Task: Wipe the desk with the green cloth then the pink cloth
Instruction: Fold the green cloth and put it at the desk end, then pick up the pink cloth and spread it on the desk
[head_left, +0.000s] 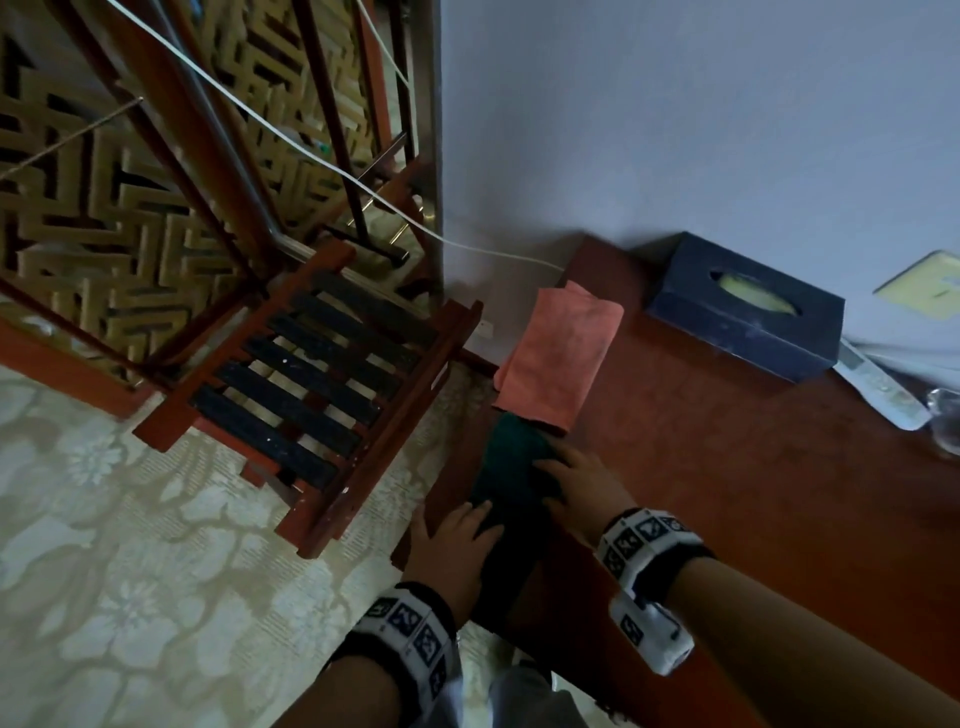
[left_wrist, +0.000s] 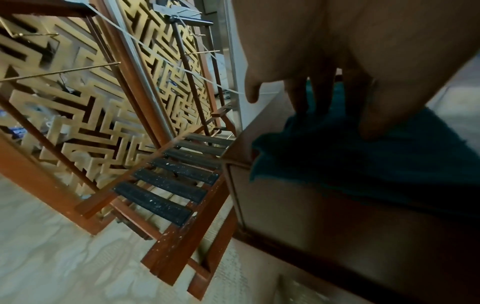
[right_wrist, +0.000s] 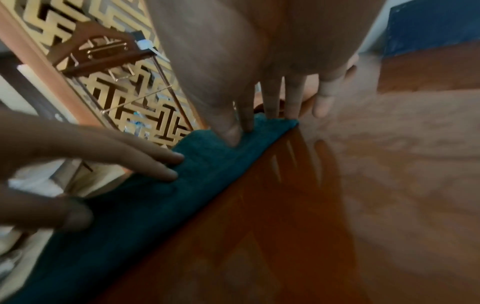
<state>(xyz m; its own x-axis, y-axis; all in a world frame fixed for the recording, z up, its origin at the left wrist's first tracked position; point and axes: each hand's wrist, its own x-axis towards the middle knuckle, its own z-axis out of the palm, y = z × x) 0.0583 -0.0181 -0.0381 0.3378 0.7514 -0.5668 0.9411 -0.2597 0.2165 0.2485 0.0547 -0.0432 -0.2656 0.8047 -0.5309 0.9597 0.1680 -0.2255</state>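
Observation:
A dark green cloth (head_left: 511, 467) lies folded along the left edge of the red-brown desk (head_left: 727, 467). My left hand (head_left: 457, 540) rests flat on its near part, fingers straight. My right hand (head_left: 576, 480) presses flat on its far part, close to the pink cloth (head_left: 558, 353), which lies spread on the desk's far left corner. In the right wrist view the right hand's fingers (right_wrist: 270, 102) press the green cloth (right_wrist: 161, 185) and the left hand (right_wrist: 116, 152) lies on it too. The left wrist view shows the green cloth (left_wrist: 350, 160) under the left hand's fingers (left_wrist: 319, 92).
A dark blue tissue box (head_left: 748, 306) stands against the wall at the back of the desk. A white remote (head_left: 883, 384) and a clear glass item (head_left: 945, 415) lie at the right. A slatted wooden rack (head_left: 311, 384) stands on the floor left of the desk.

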